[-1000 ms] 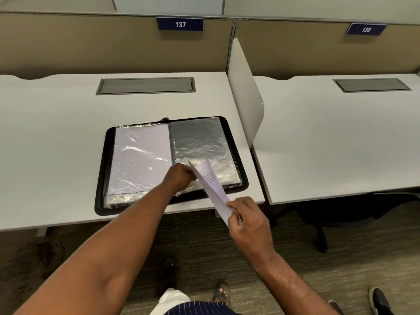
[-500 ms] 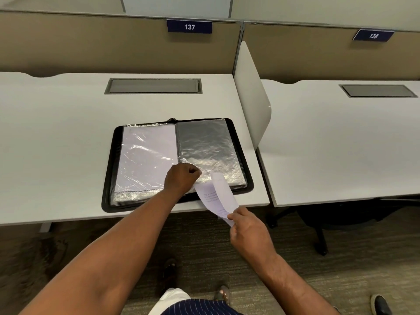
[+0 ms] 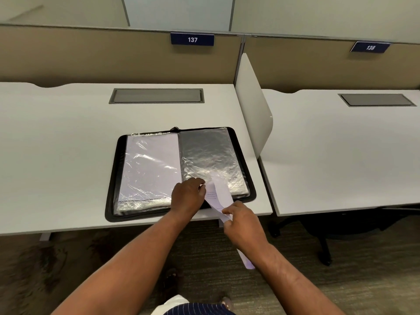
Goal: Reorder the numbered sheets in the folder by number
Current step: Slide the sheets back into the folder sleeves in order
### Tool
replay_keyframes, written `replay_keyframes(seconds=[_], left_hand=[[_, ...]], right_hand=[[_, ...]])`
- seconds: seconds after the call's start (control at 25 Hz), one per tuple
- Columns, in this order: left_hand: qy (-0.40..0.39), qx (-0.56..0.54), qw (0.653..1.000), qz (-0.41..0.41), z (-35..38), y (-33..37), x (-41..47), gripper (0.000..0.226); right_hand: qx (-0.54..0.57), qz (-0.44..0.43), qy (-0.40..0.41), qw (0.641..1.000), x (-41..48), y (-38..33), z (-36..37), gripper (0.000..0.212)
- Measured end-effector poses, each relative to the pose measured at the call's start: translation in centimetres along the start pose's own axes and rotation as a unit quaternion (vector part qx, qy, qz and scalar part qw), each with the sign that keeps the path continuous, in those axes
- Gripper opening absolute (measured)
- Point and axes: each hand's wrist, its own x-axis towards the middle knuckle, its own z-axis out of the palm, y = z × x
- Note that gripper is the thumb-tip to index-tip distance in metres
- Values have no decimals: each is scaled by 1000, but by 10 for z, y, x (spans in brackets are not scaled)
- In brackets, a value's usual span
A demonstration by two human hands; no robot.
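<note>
A black zip folder (image 3: 112, 178) lies open near the front edge of the white desk (image 3: 56, 144). Its left plastic sleeve (image 3: 150, 164) holds a white sheet; the right sleeve (image 3: 211, 155) looks dark and empty. My left hand (image 3: 187, 196) pinches the near edge of the right sleeve. My right hand (image 3: 243, 223) grips a curled white sheet (image 3: 218, 196) with small print; its far end lies at the sleeve's opening, and its near end pokes out under my wrist.
A white divider panel (image 3: 252, 105) stands right of the folder, with a second desk (image 3: 341, 155) beyond it. Grey cable hatches (image 3: 156, 95) are set into both desks. A dark chair base (image 3: 318, 230) sits under the right desk. Tan partitions carry labels 137 and 138.
My right hand has moved the sheet forward, so its far end now lies at the right sleeve's near edge. My left hand stays at the sleeve's edge. The camera view shifted slightly.
</note>
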Motion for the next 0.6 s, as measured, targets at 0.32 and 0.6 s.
replay_keyframes(seconds=[0.32, 0.6], left_hand=[[47, 35, 993, 100, 2, 0, 15, 6], [55, 22, 985, 163, 5, -4, 16, 6]], right_hand=[[-4, 20, -19, 1000, 8, -2, 14, 40], [69, 11, 30, 997, 37, -10, 18, 40]])
